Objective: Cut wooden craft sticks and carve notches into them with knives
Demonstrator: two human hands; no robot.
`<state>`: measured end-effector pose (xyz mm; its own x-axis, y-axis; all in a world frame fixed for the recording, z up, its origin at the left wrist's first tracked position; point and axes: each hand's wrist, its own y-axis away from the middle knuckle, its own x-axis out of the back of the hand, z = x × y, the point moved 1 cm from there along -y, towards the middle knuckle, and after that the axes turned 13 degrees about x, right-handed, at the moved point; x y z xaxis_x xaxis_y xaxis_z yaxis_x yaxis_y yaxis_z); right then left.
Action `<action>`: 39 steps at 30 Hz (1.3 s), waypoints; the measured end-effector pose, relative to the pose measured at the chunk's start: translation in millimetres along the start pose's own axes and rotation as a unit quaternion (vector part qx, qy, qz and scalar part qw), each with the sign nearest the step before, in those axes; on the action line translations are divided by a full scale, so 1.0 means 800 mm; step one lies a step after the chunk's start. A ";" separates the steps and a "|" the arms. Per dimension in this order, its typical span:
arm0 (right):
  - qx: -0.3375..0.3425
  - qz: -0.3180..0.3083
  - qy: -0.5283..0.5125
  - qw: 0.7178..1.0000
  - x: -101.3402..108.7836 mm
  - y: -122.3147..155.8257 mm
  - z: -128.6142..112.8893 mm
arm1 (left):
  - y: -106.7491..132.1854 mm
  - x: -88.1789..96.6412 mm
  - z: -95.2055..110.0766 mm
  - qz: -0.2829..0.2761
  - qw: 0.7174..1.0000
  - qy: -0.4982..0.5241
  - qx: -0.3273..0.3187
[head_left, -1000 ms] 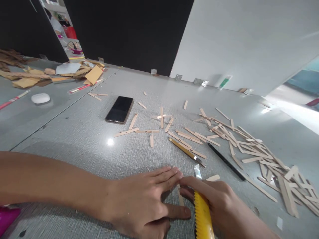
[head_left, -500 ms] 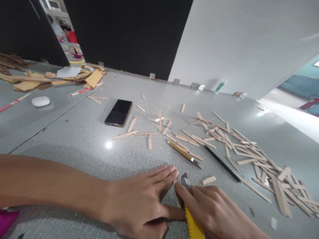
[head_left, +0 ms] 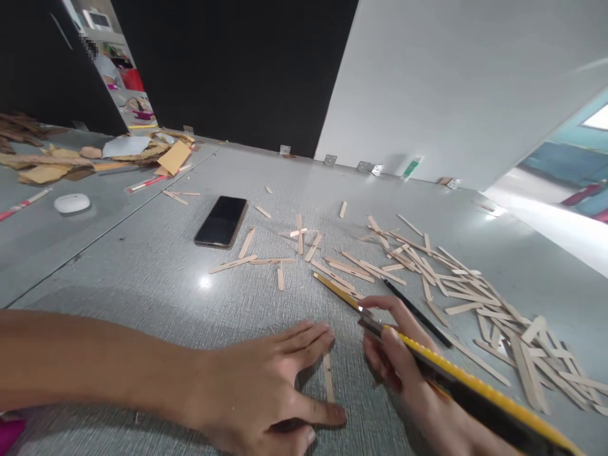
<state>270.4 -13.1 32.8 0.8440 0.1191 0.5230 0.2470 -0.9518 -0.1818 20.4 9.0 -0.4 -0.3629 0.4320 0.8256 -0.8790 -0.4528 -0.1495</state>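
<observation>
My left hand [head_left: 270, 380] lies on the grey tabletop with its fingers stretched out. Its fingertips and thumb press down the two ends of a narrow wooden craft stick [head_left: 329, 377], whose middle shows between them. To the right, a yellow and black utility knife [head_left: 456, 373] is gripped in my right hand [head_left: 403, 361], tilted, with its tip towards the far left. Just beyond the knife's tip lie gold tweezers [head_left: 335, 288]. My right index finger covers their near end; whether it touches them I cannot tell.
A loose pile of craft sticks [head_left: 494, 310] spreads along the right, near a black pen [head_left: 418, 313]. Several cut sticks [head_left: 273, 261] lie farther up the middle. A phone [head_left: 221, 221], a white earbud case [head_left: 71, 203] and cardboard scraps [head_left: 61, 164] are left. Upright black and white panels stand behind.
My right hand has lifted the utility knife away from the craft stick and turned it, moving towards the tweezers. The stick under my left hand shows more now. My left hand stays put.
</observation>
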 end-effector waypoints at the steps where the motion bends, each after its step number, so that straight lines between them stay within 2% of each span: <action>1: -0.030 0.019 -0.046 0.998 0.000 0.001 -0.003 | 0.000 0.000 0.000 -0.002 1.000 0.002 0.000; 4: -0.084 0.001 -0.117 0.990 -0.003 0.006 -0.004 | 0.000 -0.001 0.000 -0.017 1.000 -0.002 0.003; 10: -0.093 -0.124 -0.201 0.967 -0.006 0.006 0.012 | -0.004 0.002 0.001 0.029 0.999 -0.024 -0.018; 15: -0.097 -0.136 -0.229 0.959 -0.008 0.008 0.012 | -0.003 0.004 0.000 0.007 0.999 -0.023 -0.033; 20: -0.045 -0.134 -0.119 0.983 -0.005 0.015 0.014 | 0.001 0.006 -0.001 -0.004 1.000 -0.028 -0.010; 25: -0.040 -0.134 -0.057 0.989 -0.011 0.011 0.008 | -0.001 0.004 -0.001 -0.010 0.999 -0.042 -0.006; 29: 0.007 -0.124 0.005 0.992 -0.015 0.006 -0.003 | -0.004 0.002 -0.003 0.008 0.999 -0.036 -0.015; 35: 0.029 -0.120 -0.002 0.992 -0.016 0.004 -0.002 | -0.003 -0.003 -0.007 0.030 0.999 -0.033 -0.029; 39: 0.073 -0.118 -0.001 0.990 -0.018 0.003 -0.002 | -0.003 -0.004 -0.007 0.033 0.998 -0.044 -0.031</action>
<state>258.5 -17.6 26.1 0.7556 0.3334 0.5639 0.5030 -0.8467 -0.1733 21.5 13.0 -5.5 -0.3951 0.3317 0.8567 -0.8725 -0.4273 -0.2370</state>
